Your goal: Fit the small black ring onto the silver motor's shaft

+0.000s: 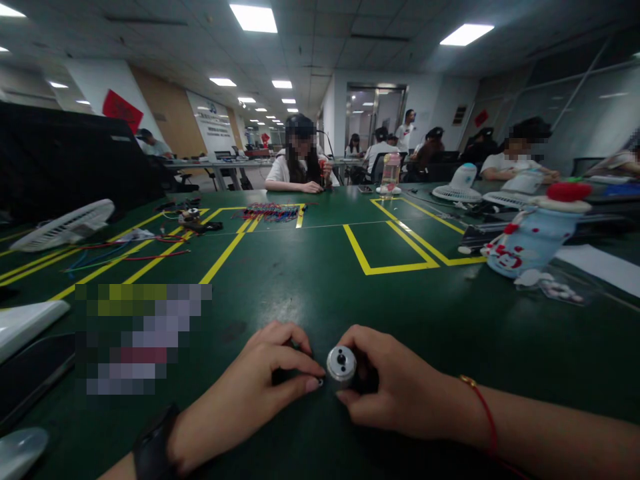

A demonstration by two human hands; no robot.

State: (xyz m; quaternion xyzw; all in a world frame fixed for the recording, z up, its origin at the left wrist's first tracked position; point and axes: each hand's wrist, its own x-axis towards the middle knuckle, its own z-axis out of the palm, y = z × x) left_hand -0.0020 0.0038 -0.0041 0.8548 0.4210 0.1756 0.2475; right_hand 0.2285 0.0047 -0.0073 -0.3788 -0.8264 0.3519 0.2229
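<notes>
My right hand (387,377) grips a short silvery metal cylinder (341,363) from its right side. The cylinder's round end faces up, with a dark central hole and smaller dark holes around it. Just left of it, my left hand (280,367) pinches a tiny metallic piece (321,382) between thumb and index fingertip. That piece looks ring-like, but it is too small to name surely. The two hands are close together, low over the green table (295,287), and a small gap separates the left fingertips from the cylinder.
A blue bottle (535,233) and a bagged item (555,287) stand on the right. Loose wires (273,212), white fans (65,227) and a pink bottle (391,173) lie farther off. A person (300,160) sits opposite. A mouse (23,453) is near left.
</notes>
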